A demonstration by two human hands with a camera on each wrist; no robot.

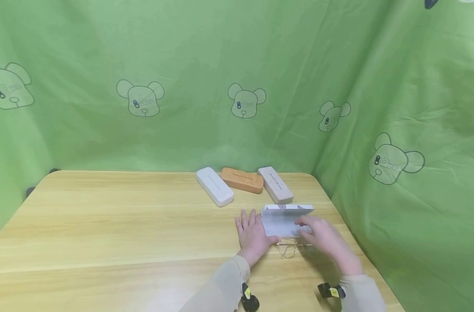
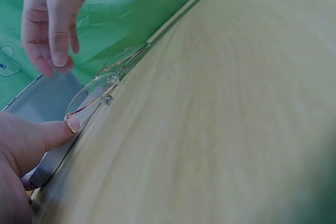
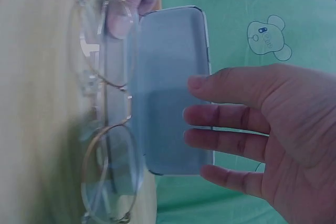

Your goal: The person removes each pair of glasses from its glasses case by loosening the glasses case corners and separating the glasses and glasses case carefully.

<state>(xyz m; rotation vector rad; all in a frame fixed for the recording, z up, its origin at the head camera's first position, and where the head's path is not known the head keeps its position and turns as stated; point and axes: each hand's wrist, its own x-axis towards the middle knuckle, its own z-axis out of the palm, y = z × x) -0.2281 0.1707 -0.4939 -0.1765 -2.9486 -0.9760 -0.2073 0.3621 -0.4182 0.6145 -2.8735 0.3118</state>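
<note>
An eyeglass case [image 1: 277, 225] with a pale grey-blue lining lies open on the table, its lid raised at the far side. Thin gold-rimmed glasses [image 3: 112, 124] with clear lenses are along its near edge, overlapping the case in the right wrist view. My left hand [image 1: 254, 237] rests at the case's left end with fingers spread. Its thumb [image 2: 58, 134] reaches the near edge, right at one end of the glasses. Above the case my right hand [image 1: 326, 237] holds nothing, its fingers [image 3: 226, 116] apart and loosely bent in front of the lining.
Behind the case, three closed eyeglass cases lie near the table's back edge: a white one [image 1: 215, 186], an orange one [image 1: 242, 180] and a light greyish one [image 1: 275, 184]. A green curtain [image 1: 198, 130] with bear drawings surrounds the wooden table [image 1: 104, 234].
</note>
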